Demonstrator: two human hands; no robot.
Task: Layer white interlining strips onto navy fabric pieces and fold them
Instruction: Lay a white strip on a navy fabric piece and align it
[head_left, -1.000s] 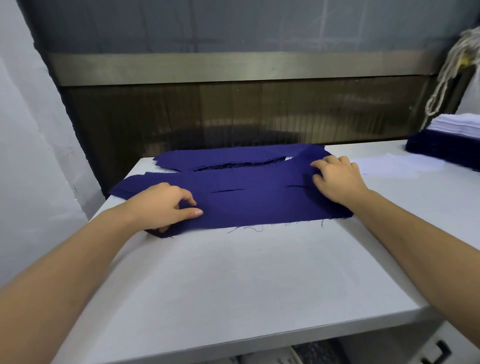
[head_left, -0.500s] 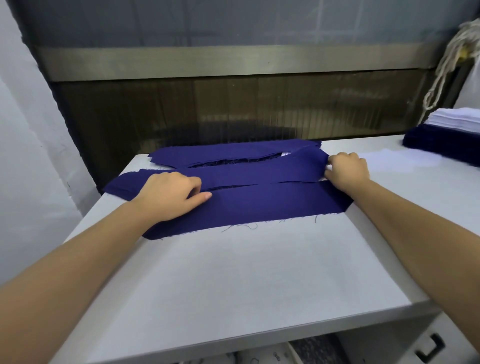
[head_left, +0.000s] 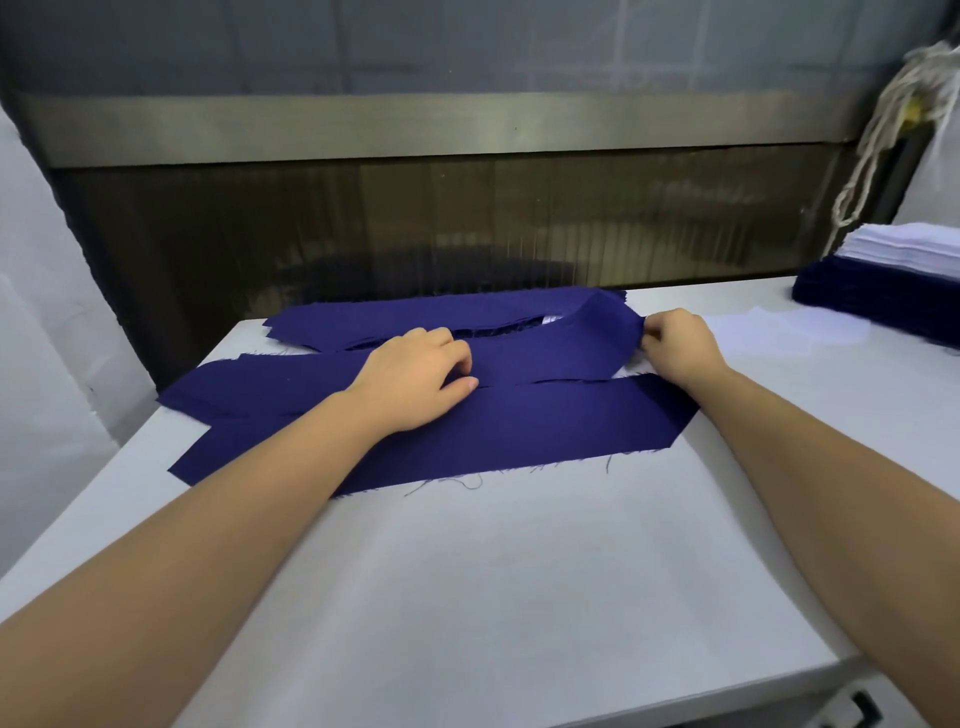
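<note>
On my feed, the stack (head_left: 883, 291) at right is cut by the edge; the rope (head_left: 883, 130) above blurs; white interlining (head_left: 551, 319) shows only a sliver beneath navy fabric (head_left: 571, 340).

The navy fabric pieces (head_left: 519, 431) are seen as plain and unpatterned, with pale grey-blue threads frayed at the near edge. The surface (head_left: 493, 597) is shown in plain off-white. At far right, white interlining strips (head_left: 904, 249) are stacked on a navy pile (head_left: 872, 296). Behind, a dull bronze-grey metal band (head_left: 415, 127) is seen above a dark brown, vertically ribbed panel (head_left: 467, 218).
</note>
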